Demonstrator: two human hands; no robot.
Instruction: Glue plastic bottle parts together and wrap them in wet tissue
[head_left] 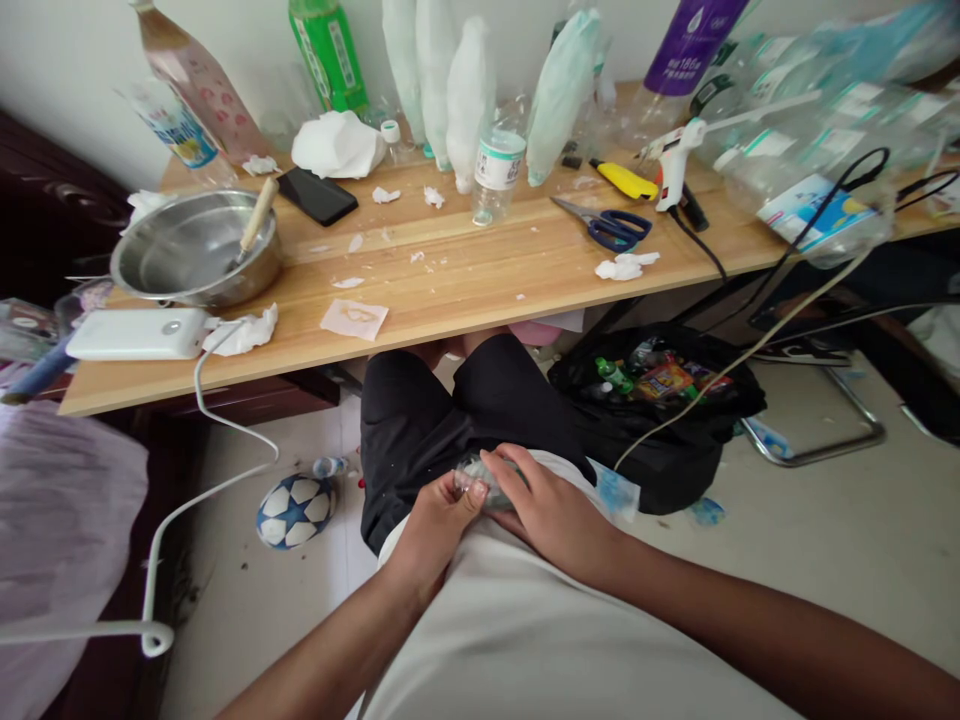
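Over my lap, both hands are closed on a small clear plastic bottle piece [491, 480]. My left hand [439, 520] grips its left end, with the thumb on top. The fingers of my right hand [544, 510] wrap over its right side. Its far end and underside are hidden by my fingers. On the table [450, 270] beyond stand a cut clear bottle with a white and teal label [498, 170] and several pale wrapped bottle shapes [466, 110]. Blue-handled scissors [611, 228], a yellow cutter [626, 180] and a white glue gun [675, 165] lie to their right.
At the table's left are a metal bowl [150, 250], a black phone [318, 196] and a white power bank [139, 334] with a cable. Clear bottles [787, 150] crowd the right. Below are a black trash bag [667, 460] and a ball [295, 511].
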